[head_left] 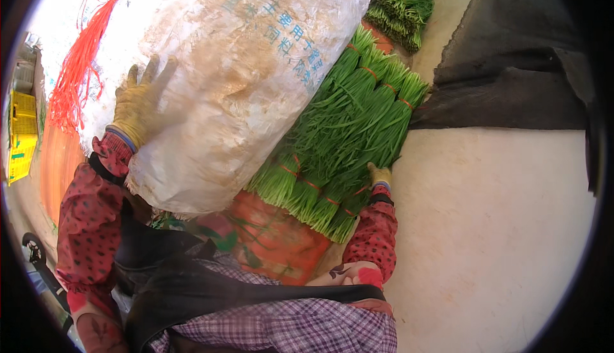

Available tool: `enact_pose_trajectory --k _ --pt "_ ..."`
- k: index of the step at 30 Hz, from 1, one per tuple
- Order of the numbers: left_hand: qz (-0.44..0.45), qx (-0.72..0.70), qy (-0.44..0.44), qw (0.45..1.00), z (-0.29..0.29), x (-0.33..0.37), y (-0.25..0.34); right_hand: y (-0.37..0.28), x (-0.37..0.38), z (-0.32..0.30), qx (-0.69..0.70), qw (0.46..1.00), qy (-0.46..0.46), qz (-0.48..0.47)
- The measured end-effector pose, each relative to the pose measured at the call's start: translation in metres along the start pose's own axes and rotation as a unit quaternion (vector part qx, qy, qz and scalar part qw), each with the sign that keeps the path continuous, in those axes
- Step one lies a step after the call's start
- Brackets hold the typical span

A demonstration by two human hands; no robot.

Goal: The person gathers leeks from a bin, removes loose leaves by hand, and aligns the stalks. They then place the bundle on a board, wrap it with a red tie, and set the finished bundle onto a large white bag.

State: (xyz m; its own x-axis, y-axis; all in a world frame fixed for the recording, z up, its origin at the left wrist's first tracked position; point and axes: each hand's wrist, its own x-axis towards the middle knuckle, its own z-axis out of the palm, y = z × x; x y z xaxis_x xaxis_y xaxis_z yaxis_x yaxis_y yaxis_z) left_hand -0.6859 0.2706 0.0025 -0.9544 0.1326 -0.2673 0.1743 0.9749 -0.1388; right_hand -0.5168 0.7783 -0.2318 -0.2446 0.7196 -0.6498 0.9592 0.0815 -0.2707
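My left hand [139,101], in a yellowish work glove, lies with fingers spread on a large, dirt-smeared white woven sack [217,91]. To the right of the sack is a stack of green garlic chives [348,123], tied in bundles with red bands, pale stem ends at the near and far sides. My right hand [380,175], also gloved, grips the right edge of a near bundle. Its thumb shows on top of the leaves; the other fingers are mostly hidden. Part of the stack is covered by the sack.
A hank of red plastic strips [89,52] lies on the sack's left part. More chives [401,4] are stacked at the far side. Dark cloth [511,91] covers the far right of the pale floor [486,225]. An orange-red sheet [281,241] lies under the stack; a yellow crate [22,135] stands far left.
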Motion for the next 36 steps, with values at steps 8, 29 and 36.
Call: enact_pose_trajectory --k 8,29,36 --pt "0.013 0.001 0.013 1.0 -0.008 -0.004 0.011 -0.039 0.037 -0.009 -0.171 0.894 0.257 -0.324" --pt "0.029 -0.12 0.093 0.988 0.021 -0.012 -0.021 0.02 -0.066 0.189 -0.574 0.671 -0.167 -0.439" --pt "0.156 -0.216 0.176 0.948 0.035 -0.063 -0.061 -0.064 -0.406 0.165 -0.213 0.524 -0.626 -0.537"
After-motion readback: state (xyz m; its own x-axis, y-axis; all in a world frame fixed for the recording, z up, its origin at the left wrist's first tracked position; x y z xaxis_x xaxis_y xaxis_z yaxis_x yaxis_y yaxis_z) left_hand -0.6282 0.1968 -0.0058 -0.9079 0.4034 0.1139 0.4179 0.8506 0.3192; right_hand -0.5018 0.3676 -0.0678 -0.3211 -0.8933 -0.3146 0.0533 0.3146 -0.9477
